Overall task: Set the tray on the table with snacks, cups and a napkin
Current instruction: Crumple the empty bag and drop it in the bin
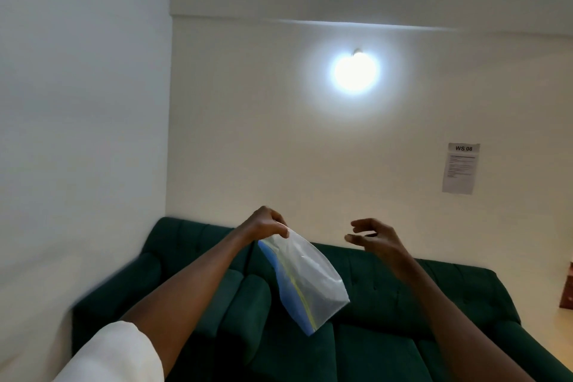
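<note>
1. Zip bag (305,281) — a clear plastic one with a blue band and a thin yellow line along its closure edge — hangs in the air in front of a green sofa (387,319), held up at one top corner. It tilts down and to the right, with the closure edge facing lower left. It looks see-through and flat; I cannot tell whether anything is inside.

2. Left hand (263,225) is raised, its fingers (280,231) pinched together on the bag's upper corner. A white sleeve (114,357) covers the upper part of that arm near the bottom left corner of the view.

3. Right hand (373,237) is up beside the bag, near it but not touching. Its fingers are apart and loosely curled, the thumb pointing toward the bag — it grips nothing.

4. Sofa fills the lower half of the view: dark green, tufted back, with separate seat cushions. It stands against the far wall and close to the wall on the left.

5. On the far wall a round lamp (356,71) glows brightly, and to the right a printed paper sheet (460,168) headed "WS 08" is stuck up; its smaller text is too fine to read.

6. No tray, table, cups or napkin can be seen from this raised angle.
</note>
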The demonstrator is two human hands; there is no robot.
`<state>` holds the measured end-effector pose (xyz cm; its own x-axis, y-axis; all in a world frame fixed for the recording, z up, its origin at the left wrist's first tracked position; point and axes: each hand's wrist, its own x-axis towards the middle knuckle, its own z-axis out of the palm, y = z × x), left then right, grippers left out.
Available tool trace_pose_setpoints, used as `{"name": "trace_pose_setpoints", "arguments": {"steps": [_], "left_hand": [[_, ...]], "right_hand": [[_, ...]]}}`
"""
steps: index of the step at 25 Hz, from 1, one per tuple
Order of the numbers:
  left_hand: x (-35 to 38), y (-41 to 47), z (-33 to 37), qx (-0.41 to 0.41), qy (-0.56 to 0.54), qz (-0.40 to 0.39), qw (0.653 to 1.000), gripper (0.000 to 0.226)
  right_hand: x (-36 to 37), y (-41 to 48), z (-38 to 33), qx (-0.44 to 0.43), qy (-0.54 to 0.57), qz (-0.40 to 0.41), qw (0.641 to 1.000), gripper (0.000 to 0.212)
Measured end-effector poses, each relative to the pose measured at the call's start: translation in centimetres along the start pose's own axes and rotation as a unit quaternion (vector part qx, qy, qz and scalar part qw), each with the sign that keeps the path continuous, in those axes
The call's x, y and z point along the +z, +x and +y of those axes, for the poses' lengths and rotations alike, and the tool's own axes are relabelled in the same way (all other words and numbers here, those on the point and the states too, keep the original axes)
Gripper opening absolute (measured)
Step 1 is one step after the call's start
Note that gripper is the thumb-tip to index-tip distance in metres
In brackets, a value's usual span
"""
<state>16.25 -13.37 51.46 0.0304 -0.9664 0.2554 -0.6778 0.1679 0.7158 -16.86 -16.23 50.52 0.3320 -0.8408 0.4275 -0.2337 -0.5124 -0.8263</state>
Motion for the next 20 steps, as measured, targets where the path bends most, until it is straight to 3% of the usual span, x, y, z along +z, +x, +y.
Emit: {"name": "trace_pose_setpoints", "arguments": {"steps": [4, 6, 8, 11, 13, 16, 17, 20], "left_hand": [[0.8, -0.1, 1.4, 0.048, -0.003, -0.027, 0.998, 0.03], [0.9, 0.2, 2.2, 0.067, -0.022, -0.045, 0.996, 0.033], [0.3, -0.1, 3.2, 0.08, -0.037, -0.056, 0.995, 0.032], [-1.6, -0.3, 4.4, 0.084, -0.107, -0.059, 0.989, 0.029], [-2.7, -0.4, 4.9, 0.086, -0.159, -0.026, 0.983, 0.042], [-1.5, -0.7, 3.4, 0.011, -0.197, 0.122, 0.973, 0.093], [0.0, -0.9, 2.2, -0.035, -0.23, 0.129, 0.964, 0.109], [5.8, -2.2, -0.8, -0.101, -0.324, -0.026, 0.94, 0.117]], "right_hand": [[5.2, 1.6, -3.2, 0.058, -0.113, -0.208, 0.97, 0.094], [7.5, 2.2, -3.6, 0.045, -0.206, -0.232, 0.95, 0.078], [8.4, 2.5, -3.6, 0.031, -0.241, -0.202, 0.949, 0.055], [7.8, 2.6, -2.8, 0.093, -0.113, -0.229, 0.962, 0.042], [7.2, 2.5, -2.2, 0.118, -0.083, -0.22, 0.965, 0.041], [7.4, 2.0, -0.7, 0.105, 0.039, -0.107, 0.988, 0.039], [7.6, 1.7, -0.3, 0.102, 0.108, -0.062, 0.987, 0.04], [8.5, 1.1, 1.1, 0.106, 0.243, 0.021, 0.964, 0.036]]}}
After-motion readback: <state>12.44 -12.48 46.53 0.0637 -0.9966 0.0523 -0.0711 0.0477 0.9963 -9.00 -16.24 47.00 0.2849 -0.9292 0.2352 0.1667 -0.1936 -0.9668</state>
